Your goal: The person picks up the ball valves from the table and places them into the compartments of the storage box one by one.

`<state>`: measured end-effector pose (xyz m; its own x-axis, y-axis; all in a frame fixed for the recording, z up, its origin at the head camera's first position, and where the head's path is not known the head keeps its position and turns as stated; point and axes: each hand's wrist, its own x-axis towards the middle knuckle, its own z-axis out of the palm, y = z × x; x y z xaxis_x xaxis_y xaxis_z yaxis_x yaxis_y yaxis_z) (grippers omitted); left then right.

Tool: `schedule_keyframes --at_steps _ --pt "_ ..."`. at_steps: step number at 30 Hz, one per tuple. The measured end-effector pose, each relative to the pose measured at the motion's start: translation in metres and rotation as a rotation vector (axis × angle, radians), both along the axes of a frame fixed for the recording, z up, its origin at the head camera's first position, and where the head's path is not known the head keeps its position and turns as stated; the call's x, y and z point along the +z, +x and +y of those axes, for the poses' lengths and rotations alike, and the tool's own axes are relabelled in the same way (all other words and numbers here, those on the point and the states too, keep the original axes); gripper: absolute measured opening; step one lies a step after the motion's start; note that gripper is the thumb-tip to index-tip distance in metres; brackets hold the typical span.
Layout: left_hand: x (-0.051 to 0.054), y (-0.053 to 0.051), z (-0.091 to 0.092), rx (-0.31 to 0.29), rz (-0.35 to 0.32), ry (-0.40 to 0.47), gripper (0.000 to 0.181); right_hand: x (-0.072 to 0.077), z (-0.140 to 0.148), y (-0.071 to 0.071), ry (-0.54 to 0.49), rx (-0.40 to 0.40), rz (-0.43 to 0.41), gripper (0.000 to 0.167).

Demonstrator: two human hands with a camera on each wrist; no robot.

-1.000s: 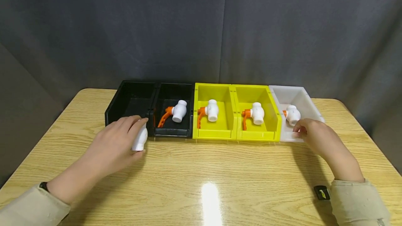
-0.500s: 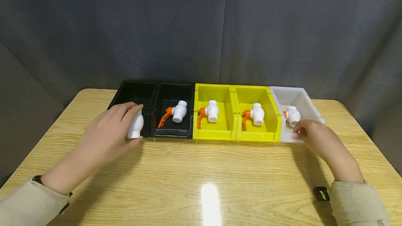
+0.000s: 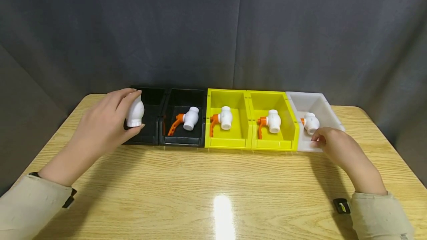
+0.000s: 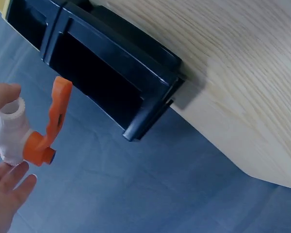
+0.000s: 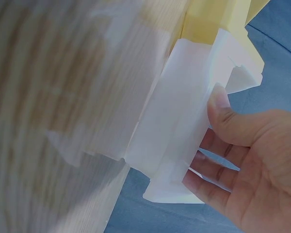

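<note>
In the head view, my left hand (image 3: 103, 123) holds a white ball valve (image 3: 135, 112) by its two ends, over the leftmost black bin (image 3: 151, 97). The left wrist view shows the thumb on one end of this ball valve (image 4: 12, 131) and fingertips at the other, with its orange handle (image 4: 58, 109) sticking out. On the right, my right hand (image 3: 345, 151) grips the front lip of the white bin (image 3: 308, 101). In the right wrist view, the thumb (image 5: 222, 104) lies against that bin's wall (image 5: 179, 107) and the fingers reach behind it. Another ball valve (image 3: 311, 123) lies inside, near these fingers.
A second black bin (image 3: 183, 142) and two yellow bins (image 3: 228, 143) (image 3: 271, 144) stand in the same row, each with one white ball valve lying in it. A small black object (image 3: 341, 206) is on the wooden table (image 3: 186, 180) near the right sleeve. Dark curtain hangs behind.
My left hand has carried the ball valve up and to the left, from in front of the bins to over the leftmost black bin. My right hand has stayed at the white bin.
</note>
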<state>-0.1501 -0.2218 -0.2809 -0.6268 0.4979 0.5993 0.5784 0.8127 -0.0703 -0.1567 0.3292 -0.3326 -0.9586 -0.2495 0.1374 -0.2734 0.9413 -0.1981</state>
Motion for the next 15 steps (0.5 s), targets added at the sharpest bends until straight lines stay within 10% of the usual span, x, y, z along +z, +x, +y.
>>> schedule_keyframes --at_steps 15 --pt "-0.002 -0.025 -0.002 0.093 -0.121 0.000 0.086 0.000 0.001 0.001 -0.005 -0.007 0.010 0.012"
